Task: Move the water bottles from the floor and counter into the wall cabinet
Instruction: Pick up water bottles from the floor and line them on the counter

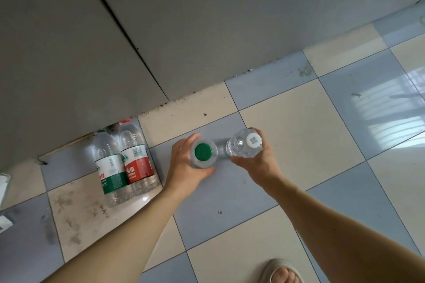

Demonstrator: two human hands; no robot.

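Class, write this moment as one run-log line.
left hand: grips green-capped bottle | right hand: grips white-capped bottle | two bottles on floor

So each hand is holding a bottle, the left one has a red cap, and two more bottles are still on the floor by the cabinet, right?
Not quite: the head view shows the bottle in the left hand has a green cap, not red. The rest holds: the right hand grips a white-capped bottle, and two more bottles lie on the floor by the cabinet.
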